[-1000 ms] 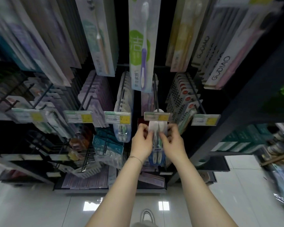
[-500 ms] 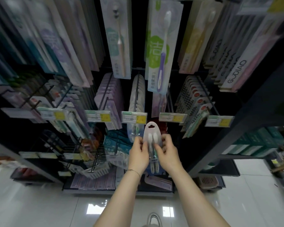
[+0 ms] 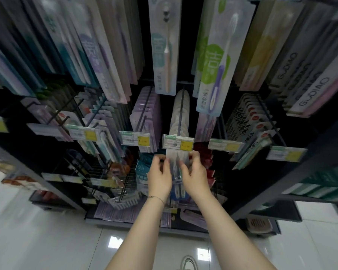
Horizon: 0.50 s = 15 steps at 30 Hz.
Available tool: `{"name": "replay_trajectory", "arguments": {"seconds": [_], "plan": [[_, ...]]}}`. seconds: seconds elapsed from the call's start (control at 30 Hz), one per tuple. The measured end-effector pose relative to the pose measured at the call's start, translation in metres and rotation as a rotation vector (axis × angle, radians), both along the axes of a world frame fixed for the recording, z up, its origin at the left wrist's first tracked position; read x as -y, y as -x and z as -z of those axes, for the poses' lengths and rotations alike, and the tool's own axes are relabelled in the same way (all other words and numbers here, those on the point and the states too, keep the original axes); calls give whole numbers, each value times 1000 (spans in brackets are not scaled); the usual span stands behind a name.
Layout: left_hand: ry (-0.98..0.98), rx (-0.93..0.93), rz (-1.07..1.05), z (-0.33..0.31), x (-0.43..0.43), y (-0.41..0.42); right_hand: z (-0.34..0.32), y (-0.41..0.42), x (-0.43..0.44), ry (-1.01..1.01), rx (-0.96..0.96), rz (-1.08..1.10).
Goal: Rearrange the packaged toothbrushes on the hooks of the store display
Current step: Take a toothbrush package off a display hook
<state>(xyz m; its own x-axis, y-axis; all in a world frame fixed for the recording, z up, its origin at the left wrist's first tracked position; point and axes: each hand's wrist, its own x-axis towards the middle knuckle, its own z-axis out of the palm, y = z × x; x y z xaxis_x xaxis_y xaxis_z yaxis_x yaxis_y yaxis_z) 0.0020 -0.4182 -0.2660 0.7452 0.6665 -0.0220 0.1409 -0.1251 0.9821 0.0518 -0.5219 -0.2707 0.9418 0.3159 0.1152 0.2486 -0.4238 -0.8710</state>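
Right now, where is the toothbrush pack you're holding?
In the head view's centre, the toothbrush pack is pinched between left hand and right hand, top just under a price tag.

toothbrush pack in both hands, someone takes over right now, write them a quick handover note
The left hand pinches the toothbrush pack at its left edge; the right hand pinches its right edge. The pack's top is tucked under the price tag at the tip of the hook holding similar packs. Whether its hole is on the hook is hidden. Left: seat it, let go, go on to other hooks.
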Motion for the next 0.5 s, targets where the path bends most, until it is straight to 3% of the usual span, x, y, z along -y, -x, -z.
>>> {"name": "replay_trajectory", "arguments": {"seconds": [0.5], "plan": [[-114,-29,56,0,-2,-6,5,-1,1,-40,23,30]]}}
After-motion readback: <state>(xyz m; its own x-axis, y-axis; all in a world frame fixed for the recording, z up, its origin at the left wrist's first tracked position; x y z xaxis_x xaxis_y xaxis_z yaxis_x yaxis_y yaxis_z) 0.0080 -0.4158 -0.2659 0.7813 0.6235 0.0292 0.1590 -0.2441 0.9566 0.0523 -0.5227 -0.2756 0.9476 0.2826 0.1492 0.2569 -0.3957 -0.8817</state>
